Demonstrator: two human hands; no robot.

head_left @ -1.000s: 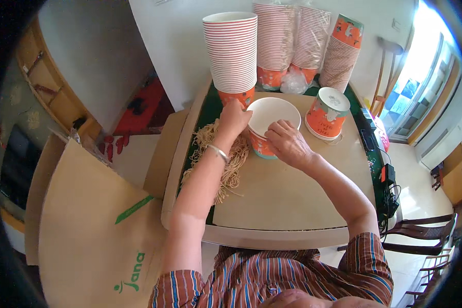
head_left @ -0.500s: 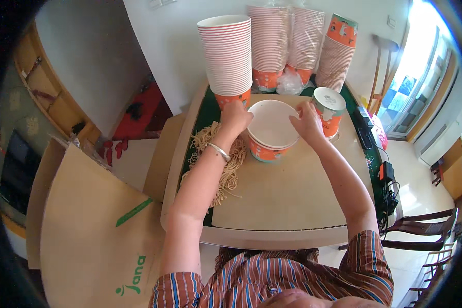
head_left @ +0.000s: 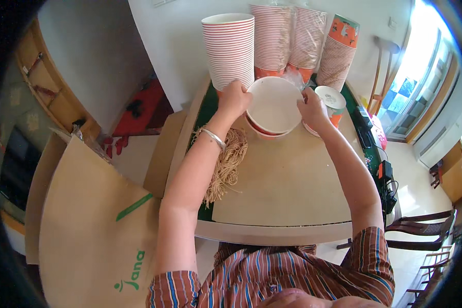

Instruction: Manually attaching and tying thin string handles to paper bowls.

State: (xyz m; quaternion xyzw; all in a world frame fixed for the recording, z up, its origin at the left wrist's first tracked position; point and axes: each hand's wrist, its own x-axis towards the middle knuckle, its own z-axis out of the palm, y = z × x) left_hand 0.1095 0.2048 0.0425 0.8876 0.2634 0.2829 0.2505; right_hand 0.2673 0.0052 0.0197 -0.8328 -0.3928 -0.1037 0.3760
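Both arms reach forward; left hand (head_left: pixel 234 99) and right hand (head_left: pixel 311 108) clasp the rim of a white round paper bowl (head_left: pixel 273 105); tall striped cup stacks (head_left: pixel 229 49) stand just behind; tan string bundle (head_left: pixel 226 164) lies under the left forearm.

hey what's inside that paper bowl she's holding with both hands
The paper bowl looks empty: only its plain white inside shows. The left hand and right hand grip its rim. It seems nested in another bowl below; what lies under that is hidden.
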